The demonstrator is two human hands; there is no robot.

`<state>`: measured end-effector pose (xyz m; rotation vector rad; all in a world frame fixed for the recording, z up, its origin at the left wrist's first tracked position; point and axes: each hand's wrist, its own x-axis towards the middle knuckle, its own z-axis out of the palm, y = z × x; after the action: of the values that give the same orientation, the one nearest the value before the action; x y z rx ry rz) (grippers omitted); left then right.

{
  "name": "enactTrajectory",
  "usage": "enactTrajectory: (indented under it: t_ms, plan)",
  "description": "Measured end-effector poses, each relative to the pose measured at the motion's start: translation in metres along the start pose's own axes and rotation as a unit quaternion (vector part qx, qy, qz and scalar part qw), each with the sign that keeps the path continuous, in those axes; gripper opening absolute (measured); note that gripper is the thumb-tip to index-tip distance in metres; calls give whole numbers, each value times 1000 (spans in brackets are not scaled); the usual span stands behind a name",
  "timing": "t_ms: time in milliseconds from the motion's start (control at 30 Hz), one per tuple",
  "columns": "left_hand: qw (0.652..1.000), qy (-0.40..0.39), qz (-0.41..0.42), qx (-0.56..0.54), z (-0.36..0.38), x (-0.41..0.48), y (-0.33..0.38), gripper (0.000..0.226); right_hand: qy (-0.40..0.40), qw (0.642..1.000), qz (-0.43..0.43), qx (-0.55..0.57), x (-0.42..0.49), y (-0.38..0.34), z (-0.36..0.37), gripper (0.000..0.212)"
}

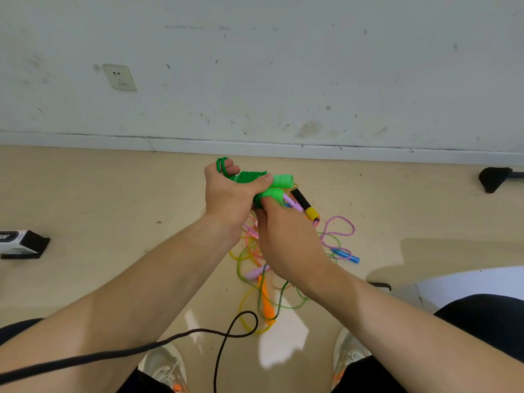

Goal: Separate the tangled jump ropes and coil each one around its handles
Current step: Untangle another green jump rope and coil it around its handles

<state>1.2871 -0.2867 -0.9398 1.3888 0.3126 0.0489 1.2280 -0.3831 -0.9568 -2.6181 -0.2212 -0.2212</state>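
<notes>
Green jump rope (251, 177) coils fill your left hand (226, 197), thumb clamped over; your right hand (286, 245) pinches one green handle (274, 194).

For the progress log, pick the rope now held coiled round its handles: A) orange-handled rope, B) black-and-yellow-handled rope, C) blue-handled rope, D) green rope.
D: the green rope is wound round its green handles, gripped by the left hand and right hand, while the orange handle, blue handle and black-and-yellow handle lie in the pile on the floor.
</notes>
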Motion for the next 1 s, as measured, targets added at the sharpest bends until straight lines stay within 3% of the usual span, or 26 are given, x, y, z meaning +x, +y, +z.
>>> enactTrajectory:
  t_ms: [67, 133, 233, 333, 467, 633, 767, 867, 1000]
  plan:
    - [1000, 0, -4, -2, -2, 2, 2, 63, 1, 1000, -13, 25, -1, -1, -1, 17]
    - [1000, -8, -14, -26, -3, 4, 7, 58, -8, 991, 5, 133, 0, 4, -3, 19]
    - [996, -42, -32, -78, -9, 14, 13, 52, -113, 966, 53, 227, 6, 19, -9, 38]
    - [989, -111, -56, -73, -18, 19, 19, 55, -195, 958, 83, 196, 15, 37, -19, 53]
    - [976, -211, -54, -1, -27, 11, 26, 56, -179, 966, 84, 165, 29, 63, -34, 52]
    - [950, -276, 3, 148, -32, 2, 35, 57, -161, 951, 102, 245, 38, 70, -49, 14]
    - [924, -293, 53, 239, -36, 2, 33, 61, -151, 924, 155, 317, 38, 66, -53, 5]
    - [901, -271, 114, 318, -37, 5, 30, 64, -146, 895, 183, 380, 40, 60, -55, 13]
    - [882, -228, 201, 361, -33, 7, 25, 67, -147, 822, 254, 489, 37, 51, -54, 19]
